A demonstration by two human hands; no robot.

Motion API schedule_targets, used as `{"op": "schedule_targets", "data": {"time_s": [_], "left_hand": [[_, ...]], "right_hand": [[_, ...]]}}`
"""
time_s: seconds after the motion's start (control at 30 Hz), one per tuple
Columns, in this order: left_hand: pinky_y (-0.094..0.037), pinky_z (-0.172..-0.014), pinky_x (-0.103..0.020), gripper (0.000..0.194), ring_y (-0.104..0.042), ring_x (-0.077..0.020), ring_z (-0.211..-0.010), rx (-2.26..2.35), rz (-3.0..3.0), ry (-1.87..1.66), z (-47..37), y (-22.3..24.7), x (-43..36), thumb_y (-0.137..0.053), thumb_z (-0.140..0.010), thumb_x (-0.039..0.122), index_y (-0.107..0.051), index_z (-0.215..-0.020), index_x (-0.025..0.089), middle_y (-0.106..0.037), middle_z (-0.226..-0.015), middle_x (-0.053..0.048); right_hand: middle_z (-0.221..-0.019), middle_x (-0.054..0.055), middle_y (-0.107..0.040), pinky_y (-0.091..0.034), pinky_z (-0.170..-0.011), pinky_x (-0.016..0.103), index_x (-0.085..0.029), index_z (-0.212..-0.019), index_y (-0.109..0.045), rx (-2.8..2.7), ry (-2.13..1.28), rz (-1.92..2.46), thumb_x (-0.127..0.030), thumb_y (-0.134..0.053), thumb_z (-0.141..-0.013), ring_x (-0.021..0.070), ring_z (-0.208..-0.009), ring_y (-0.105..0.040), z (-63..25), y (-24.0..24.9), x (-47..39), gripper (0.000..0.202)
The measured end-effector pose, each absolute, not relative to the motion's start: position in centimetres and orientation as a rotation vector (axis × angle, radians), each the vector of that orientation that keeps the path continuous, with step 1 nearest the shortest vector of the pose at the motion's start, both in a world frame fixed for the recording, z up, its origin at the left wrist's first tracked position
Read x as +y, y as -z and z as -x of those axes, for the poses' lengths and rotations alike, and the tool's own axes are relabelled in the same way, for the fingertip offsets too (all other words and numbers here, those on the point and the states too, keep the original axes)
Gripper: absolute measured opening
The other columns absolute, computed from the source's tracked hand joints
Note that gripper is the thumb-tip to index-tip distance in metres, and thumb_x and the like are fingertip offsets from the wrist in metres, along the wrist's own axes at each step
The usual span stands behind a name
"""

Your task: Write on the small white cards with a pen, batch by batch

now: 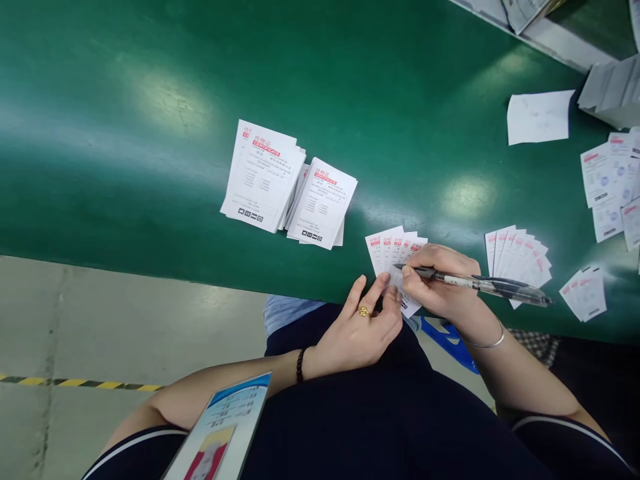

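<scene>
green table (150,193): hands (357,330) with pen (500,287) over fanned cards (393,252)

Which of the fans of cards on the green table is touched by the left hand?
The fan nearest the stacks: the left hand has fingers on it. The fans farther right have no hand on them.

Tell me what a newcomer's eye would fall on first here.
Probably the broad green tabletop across the upper view, with two stacks of white certificate cards left of centre, bearing red headings. Next, at the tabletop's near edge, the right hand holds a pen with its tip at a small fan of certificate cards. The left hand, wearing a gold ring, has fingertips on that fan.
</scene>
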State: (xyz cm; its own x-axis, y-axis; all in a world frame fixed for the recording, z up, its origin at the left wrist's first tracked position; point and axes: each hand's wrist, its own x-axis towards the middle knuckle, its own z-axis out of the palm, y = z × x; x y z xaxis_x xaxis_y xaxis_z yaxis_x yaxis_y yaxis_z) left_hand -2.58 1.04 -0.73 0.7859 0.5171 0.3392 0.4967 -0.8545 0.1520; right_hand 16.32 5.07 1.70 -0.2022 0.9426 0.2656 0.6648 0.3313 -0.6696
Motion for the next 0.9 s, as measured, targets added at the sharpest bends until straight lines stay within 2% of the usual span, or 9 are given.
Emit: {"op": "schedule_targets", "data": {"time_s": [0.2,0.57,0.9], "left_hand": [[-0.04,-0.108,-0.053,0.032,-0.057,-0.0358,-0.122,0.807,-2.885,-0.561,2.57,0.48,1.23,-0.042,-0.093,0.014,-0.065,-0.115,0.008,-0.066,-0.115,-0.012],[-0.038,-0.11,-0.055,0.032,-0.054,-0.0373,-0.126,0.779,-2.9,-0.508,2.71,0.54,1.08,-0.043,-0.094,0.014,-0.061,-0.119,0.006,-0.063,-0.121,-0.015],[-0.038,-0.111,-0.053,0.03,-0.057,-0.0347,-0.123,0.823,-2.887,-0.614,2.57,0.61,1.18,-0.044,-0.094,0.014,-0.064,-0.114,0.008,-0.066,-0.115,-0.011]], "right_hand": [[-0.059,-0.002,-0.061,-0.052,-0.054,0.028,-0.021,-0.073,-0.057,-1.959,-0.545,1.395,-0.011,-0.06,-0.076,0.0126,-0.053,-0.059,-16.17,-1.78,5.2,0.011],[-0.057,-0.003,-0.062,-0.052,-0.053,0.028,-0.023,-0.073,-0.057,-1.978,-0.489,1.41,-0.013,-0.06,-0.076,0.0133,-0.051,-0.06,-16.04,-1.73,5.27,0.011],[-0.06,0.0,-0.063,-0.052,-0.053,0.03,-0.026,-0.076,-0.056,-1.987,-0.554,1.443,-0.011,-0.059,-0.077,0.0149,-0.054,-0.06,-16.01,-2.22,5.14,0.016]]}}
